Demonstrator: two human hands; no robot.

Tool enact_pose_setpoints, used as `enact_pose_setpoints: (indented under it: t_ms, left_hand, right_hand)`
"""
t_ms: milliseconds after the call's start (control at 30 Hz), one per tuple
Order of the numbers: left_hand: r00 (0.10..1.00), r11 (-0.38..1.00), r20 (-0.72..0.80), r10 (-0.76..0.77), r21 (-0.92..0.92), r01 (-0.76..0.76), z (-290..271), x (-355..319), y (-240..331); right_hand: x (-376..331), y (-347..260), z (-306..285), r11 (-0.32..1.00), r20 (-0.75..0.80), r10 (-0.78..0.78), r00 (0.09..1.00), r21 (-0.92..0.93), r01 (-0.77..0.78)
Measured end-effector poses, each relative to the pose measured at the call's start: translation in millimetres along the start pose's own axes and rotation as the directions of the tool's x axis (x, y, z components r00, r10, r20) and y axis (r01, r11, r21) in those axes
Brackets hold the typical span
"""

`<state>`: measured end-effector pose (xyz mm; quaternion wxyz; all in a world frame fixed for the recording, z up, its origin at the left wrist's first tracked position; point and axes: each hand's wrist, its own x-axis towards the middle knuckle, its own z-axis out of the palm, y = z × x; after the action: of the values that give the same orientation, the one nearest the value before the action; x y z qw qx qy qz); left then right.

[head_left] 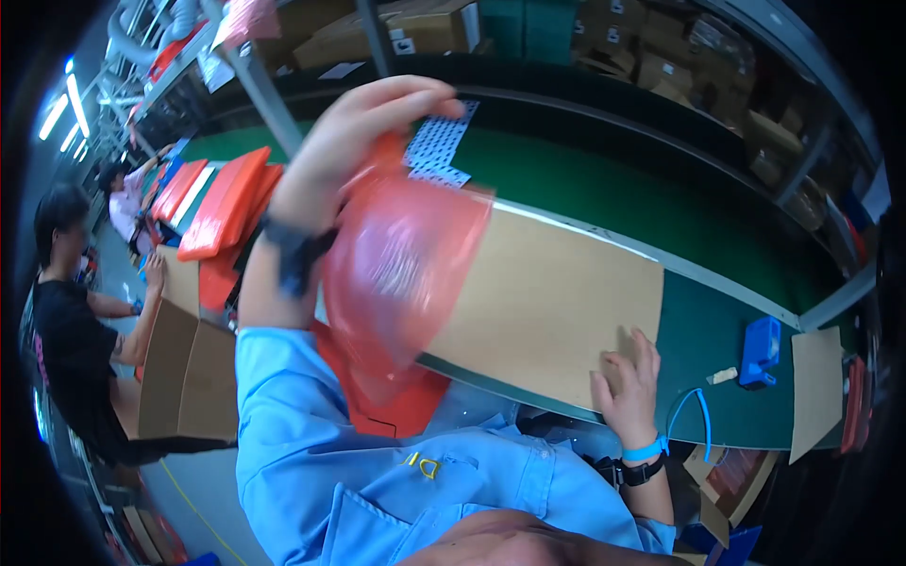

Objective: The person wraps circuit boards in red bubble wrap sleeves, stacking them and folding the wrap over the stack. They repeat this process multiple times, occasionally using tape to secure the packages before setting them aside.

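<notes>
A wide fisheye view looks steeply down from head height, near the hands (628, 389) and green workbench (703, 377)

Worker in light blue shirt (293, 406) at a green bench (703, 377). Left hand (382, 118) raised, gripping a translucent red plastic bag (401, 264) that hangs below it, blurred. Right hand (628, 396) lower, fingers loosely bent at the near edge of a brown cardboard piece (566, 292). Blue tool (760, 352) to its right. Printed sheets (441, 137) beyond the bag. On the left, a co-worker (71, 321) in black by an open carton (179, 368); orange-red packets (222, 212) piled behind.
</notes>
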<state>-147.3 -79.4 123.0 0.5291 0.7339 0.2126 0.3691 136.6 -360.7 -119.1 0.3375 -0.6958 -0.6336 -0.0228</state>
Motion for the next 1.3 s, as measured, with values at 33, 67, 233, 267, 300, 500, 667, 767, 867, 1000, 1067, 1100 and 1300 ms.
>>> enact_pose_setpoints:
  t_ms: [33,67,233,267,300,500,667,767,867,1000,1067,1100,1300]
  left_hand:
    - [1.0,0.977,0.016,-0.003,0.214,-0.001,-11,46,-36]
    - [0.989,0.904,-0.081,-0.127,0.402,0.148,-26,90,-78]
    - [0.822,0.194,-0.537,-0.19,0.8,0.568,-58,164,-247]
    - [0.801,0.142,-0.554,-0.225,0.795,0.59,-39,170,-252]
    - [0.773,0.084,-0.58,-0.258,0.783,0.616,-24,171,-254]
    - [0.7,0.144,-0.557,-0.447,0.727,0.671,-51,197,-302]
    - [0.714,0.305,-0.591,-0.376,0.648,0.698,-18,221,-302]
    - [0.748,0.488,-0.386,-0.541,0.58,0.652,-22,240,-301]
    - [0.788,0.703,0.001,-0.616,0.452,0.549,32,247,-257]
    - [0.793,0.777,0.31,-0.524,-0.208,0.594,128,176,-174]
    - [0.735,0.766,0.509,-0.449,-0.205,0.61,159,137,-134]
    - [0.722,0.752,0.515,-0.462,-0.203,0.627,173,117,-124]
    - [0.529,0.865,0.831,-0.173,-0.129,0.485,225,15,-75]
  right_hand:
    - [0,-2,1,1.0,-0.009,-0.018,1.0,0.017,0.019]
    - [0,-3,2,1.0,-0.028,-0.012,1.0,-0.002,0.012]
    - [-5,-2,5,0.999,-0.038,-0.048,0.998,-0.008,0.048]
    - [-4,2,5,0.999,-0.032,-0.041,0.999,-0.008,0.041]
    - [-1,4,5,0.999,-0.057,-0.023,0.998,-0.033,0.021]
    - [3,0,2,1.0,-0.005,-0.008,1.0,0.012,0.008]
    - [7,5,2,0.999,0.01,0.022,1.0,0.024,-0.022]
    - [4,4,1,0.999,0.006,-0.016,1.0,0.031,0.016]
    - [-1,6,2,1.0,-0.001,0.0,1.0,0.031,0.0]
    - [-7,13,4,0.985,-0.052,0.093,0.994,0.15,-0.085]
    - [-10,15,6,0.906,-0.145,0.261,0.954,0.379,-0.19]
    - [-12,18,6,0.9,-0.131,0.277,0.952,0.382,-0.21]
    - [32,35,-44,-0.251,0.079,0.27,0.96,0.968,-0.009]
